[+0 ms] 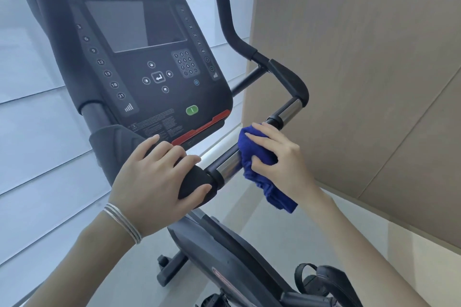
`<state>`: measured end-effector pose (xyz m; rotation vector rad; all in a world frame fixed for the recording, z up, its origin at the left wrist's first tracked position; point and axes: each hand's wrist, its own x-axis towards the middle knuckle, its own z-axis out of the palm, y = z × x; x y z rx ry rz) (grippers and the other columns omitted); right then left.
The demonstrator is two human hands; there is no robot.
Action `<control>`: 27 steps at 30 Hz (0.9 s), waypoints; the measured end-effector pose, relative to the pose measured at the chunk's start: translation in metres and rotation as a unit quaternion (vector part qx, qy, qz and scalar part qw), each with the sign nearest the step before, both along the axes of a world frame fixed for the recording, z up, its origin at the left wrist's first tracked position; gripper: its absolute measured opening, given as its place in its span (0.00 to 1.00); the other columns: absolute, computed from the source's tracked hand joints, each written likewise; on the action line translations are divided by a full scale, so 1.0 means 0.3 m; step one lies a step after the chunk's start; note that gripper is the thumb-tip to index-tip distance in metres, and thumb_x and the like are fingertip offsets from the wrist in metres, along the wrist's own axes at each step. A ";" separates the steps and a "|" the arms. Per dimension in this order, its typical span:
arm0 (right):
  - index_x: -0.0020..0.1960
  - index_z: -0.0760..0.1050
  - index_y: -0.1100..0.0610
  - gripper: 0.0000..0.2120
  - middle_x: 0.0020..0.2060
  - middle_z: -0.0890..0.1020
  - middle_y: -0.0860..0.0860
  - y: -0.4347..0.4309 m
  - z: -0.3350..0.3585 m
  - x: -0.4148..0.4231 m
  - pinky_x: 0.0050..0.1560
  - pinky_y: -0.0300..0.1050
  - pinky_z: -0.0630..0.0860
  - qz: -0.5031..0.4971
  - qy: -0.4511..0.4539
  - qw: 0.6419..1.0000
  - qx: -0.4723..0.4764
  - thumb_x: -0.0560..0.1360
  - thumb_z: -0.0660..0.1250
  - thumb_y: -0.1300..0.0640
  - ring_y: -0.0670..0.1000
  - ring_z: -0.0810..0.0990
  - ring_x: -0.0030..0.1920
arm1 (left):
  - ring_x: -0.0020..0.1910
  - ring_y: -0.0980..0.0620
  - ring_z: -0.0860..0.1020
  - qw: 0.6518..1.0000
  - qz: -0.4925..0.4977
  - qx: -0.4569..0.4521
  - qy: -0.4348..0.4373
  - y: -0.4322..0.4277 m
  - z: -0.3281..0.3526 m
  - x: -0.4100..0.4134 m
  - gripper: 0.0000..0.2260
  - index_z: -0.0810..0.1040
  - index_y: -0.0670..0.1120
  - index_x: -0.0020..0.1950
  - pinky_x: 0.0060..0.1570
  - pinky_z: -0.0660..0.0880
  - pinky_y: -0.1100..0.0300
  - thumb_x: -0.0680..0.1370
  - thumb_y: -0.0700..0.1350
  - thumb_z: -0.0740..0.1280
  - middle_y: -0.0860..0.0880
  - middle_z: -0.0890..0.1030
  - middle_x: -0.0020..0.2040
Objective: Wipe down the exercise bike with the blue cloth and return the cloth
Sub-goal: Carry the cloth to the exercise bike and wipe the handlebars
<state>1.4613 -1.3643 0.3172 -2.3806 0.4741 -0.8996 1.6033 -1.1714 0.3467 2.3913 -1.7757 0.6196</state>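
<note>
Head view: blue cloth (250,148) on the handlebar (225,164) of the exercise bike (224,244), at 4 o'clock from the console (129,40).

The right hand (282,154) holds the cloth bunched round the bar, fingers laid over it and thumb pinching beneath. The left hand (159,177), at 7 o'clock of centre, is curled round the foam grip (197,182). To wipe well, keep the cloth wrapped round the tube, twist it while sliding toward 1 o'clock, and steady the bike with the left hand. Count: one cloth, two hands, one console, two chrome sections.
</note>
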 end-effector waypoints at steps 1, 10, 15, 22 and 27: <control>0.63 0.74 0.59 0.20 0.67 0.72 0.50 -0.003 -0.003 0.000 0.69 0.46 0.65 0.003 -0.001 1.000 -0.009 0.72 0.68 0.64 0.50 0.67 0.70 | 0.44 0.45 0.80 1.000 0.000 0.001 0.001 0.000 0.003 0.000 0.23 0.81 0.49 0.50 0.61 0.71 0.46 0.74 0.62 0.54 0.50 0.82 0.43; 0.59 0.77 0.56 0.20 0.65 0.74 0.46 0.033 -0.005 -0.003 0.65 0.35 0.67 -0.006 -0.022 0.999 -0.044 0.68 0.69 0.65 0.44 0.70 0.66 | 0.45 0.48 0.80 0.993 -0.112 0.037 0.026 0.010 0.044 0.073 0.24 0.80 0.54 0.54 0.55 0.75 0.49 0.71 0.66 0.54 0.55 0.82 0.45; 0.59 0.77 0.54 0.19 0.65 0.74 0.45 0.116 0.025 0.007 0.62 0.29 0.67 -0.049 0.013 0.998 -0.031 0.69 0.68 0.65 0.40 0.72 0.63 | 0.44 0.50 0.80 0.974 -0.218 0.059 0.016 0.027 0.071 0.175 0.24 0.79 0.54 0.57 0.49 0.76 0.55 0.71 0.66 0.56 0.56 0.82 0.44; 0.58 0.79 0.49 0.19 0.64 0.74 0.38 0.250 0.094 0.030 0.65 0.32 0.64 -0.102 0.115 0.988 -0.001 0.68 0.66 0.60 0.37 0.69 0.65 | 0.40 0.48 0.79 0.950 -0.296 0.095 -0.001 0.023 0.083 0.234 0.28 0.78 0.50 0.57 0.41 0.76 0.54 0.71 0.66 0.52 0.52 0.81 0.42; 0.57 0.79 0.50 0.19 0.62 0.74 0.38 0.209 0.160 0.068 0.64 0.40 0.66 -0.172 0.182 0.968 0.013 0.69 0.65 0.65 0.39 0.71 0.61 | 0.47 0.47 0.76 0.949 -0.304 0.084 0.014 0.027 0.073 0.245 0.31 0.72 0.52 0.61 0.50 0.71 0.53 0.71 0.67 0.43 0.52 0.79 0.49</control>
